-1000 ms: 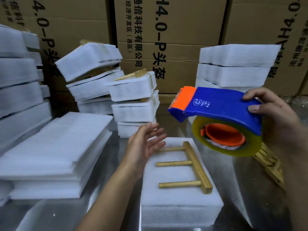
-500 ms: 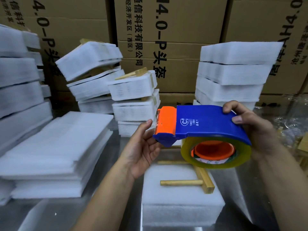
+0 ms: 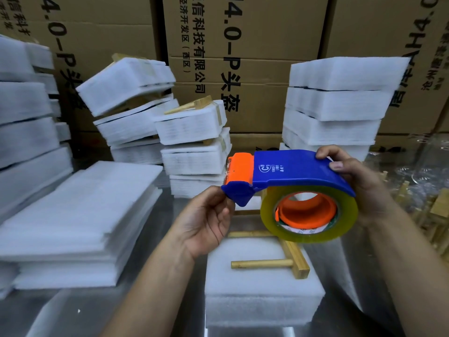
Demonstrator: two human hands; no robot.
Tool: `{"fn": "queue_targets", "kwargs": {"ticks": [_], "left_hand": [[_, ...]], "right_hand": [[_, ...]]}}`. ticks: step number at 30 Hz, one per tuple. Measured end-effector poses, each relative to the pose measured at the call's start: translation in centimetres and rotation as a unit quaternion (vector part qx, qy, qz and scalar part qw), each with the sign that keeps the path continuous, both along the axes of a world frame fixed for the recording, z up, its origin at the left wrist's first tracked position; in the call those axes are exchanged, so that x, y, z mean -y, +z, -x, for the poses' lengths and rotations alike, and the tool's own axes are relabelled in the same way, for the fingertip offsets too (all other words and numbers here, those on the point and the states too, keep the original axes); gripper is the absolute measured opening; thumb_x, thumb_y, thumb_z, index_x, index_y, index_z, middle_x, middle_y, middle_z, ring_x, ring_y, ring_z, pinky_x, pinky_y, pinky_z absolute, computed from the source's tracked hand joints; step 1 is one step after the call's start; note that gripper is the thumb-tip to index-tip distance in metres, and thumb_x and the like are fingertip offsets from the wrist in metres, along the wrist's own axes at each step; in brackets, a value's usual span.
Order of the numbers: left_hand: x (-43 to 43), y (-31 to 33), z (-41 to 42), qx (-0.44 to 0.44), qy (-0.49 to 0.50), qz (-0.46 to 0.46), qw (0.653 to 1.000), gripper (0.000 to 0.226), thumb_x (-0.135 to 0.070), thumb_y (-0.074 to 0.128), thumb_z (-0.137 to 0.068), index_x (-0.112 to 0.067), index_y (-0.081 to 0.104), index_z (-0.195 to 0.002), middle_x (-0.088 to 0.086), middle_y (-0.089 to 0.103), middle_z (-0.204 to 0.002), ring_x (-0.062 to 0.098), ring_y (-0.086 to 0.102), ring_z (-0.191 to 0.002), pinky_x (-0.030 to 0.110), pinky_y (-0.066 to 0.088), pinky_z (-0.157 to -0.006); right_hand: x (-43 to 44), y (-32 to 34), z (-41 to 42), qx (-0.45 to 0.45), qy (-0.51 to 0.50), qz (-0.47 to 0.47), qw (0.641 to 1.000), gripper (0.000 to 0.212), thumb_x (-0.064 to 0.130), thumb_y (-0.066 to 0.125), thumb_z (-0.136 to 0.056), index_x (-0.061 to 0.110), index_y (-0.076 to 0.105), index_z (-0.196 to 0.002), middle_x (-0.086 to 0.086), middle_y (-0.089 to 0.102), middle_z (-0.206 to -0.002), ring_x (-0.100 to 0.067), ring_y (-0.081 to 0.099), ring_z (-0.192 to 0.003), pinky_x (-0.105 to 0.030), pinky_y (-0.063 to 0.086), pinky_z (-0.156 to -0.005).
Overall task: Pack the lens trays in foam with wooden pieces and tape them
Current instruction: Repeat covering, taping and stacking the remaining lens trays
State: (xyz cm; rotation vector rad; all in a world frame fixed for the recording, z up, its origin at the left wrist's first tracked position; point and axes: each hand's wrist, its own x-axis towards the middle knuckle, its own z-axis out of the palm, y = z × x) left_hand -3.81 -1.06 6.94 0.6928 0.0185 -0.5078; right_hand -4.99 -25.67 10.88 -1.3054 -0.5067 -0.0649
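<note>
Your hands are bare. The left hand (image 3: 209,220) shows its creased palm, and the right hand (image 3: 357,181) shows one short, plain fingernail. Your left forearm (image 3: 150,288) and right forearm (image 3: 401,251) are bare too, uncovered from the wrists down to the lower edge of the view.

tape dispenser (image 3: 295,170) blue, orange nose and core; tape roll (image 3: 347,217) yellowish clear; foam blocks (image 3: 261,285) white; wooden piece (image 3: 295,260) tan; boxes (image 3: 264,57) brown, black print
</note>
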Motion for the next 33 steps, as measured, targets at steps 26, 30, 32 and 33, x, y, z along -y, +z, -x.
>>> {"fn": "queue_targets", "kwargs": {"ticks": [26,30,32,33], "left_hand": [[-0.1,0.8,0.3,-0.064,0.008,-0.002,0.998,0.018,-0.004,0.063,-0.064,0.004,0.062,-0.079,0.01,0.064,-0.054,0.011,0.062,-0.04,0.015,0.045,-0.033],[-0.3,0.8,0.3,-0.043,0.027,-0.03,0.998,0.022,-0.005,0.063,-0.064,0.003,0.061,-0.084,0.01,0.064,-0.054,0.01,0.062,-0.041,0.015,0.046,-0.034],[-0.3,0.8,0.3,-0.036,0.03,-0.032,0.998,0.025,-0.005,0.063,-0.063,0.003,0.061,-0.087,0.01,0.064,-0.055,0.01,0.062,-0.041,0.015,0.046,-0.035],[-0.3,0.8,0.3,-0.033,0.03,-0.033,0.998,0.026,-0.005,0.063,-0.063,0.003,0.061,-0.088,0.01,0.065,-0.056,0.01,0.062,-0.042,0.014,0.047,-0.036]], "right_hand": [[1.4,-1.6,-0.8,0.045,-0.034,0.046,0.997,0.05,0.061,0.073,-0.055,0.034,0.075,-0.097,0.006,0.072,-0.104,-0.012,0.069,-0.089,-0.025,0.056,-0.073],[1.7,-1.4,-0.4,0.065,-0.03,0.096,0.993,0.048,0.048,0.062,-0.059,0.042,0.071,-0.106,0.012,0.067,-0.115,-0.012,0.067,-0.098,-0.025,0.055,-0.078],[1.9,-1.3,-0.1,0.083,-0.026,0.124,0.988,0.055,0.051,0.069,-0.056,0.045,0.067,-0.11,0.015,0.064,-0.12,-0.012,0.065,-0.104,-0.024,0.054,-0.083],[2.0,-1.3,0.0,0.09,-0.024,0.138,0.986,0.065,0.059,0.076,-0.05,0.046,0.065,-0.113,0.015,0.063,-0.122,-0.013,0.063,-0.107,-0.024,0.053,-0.085]]}}
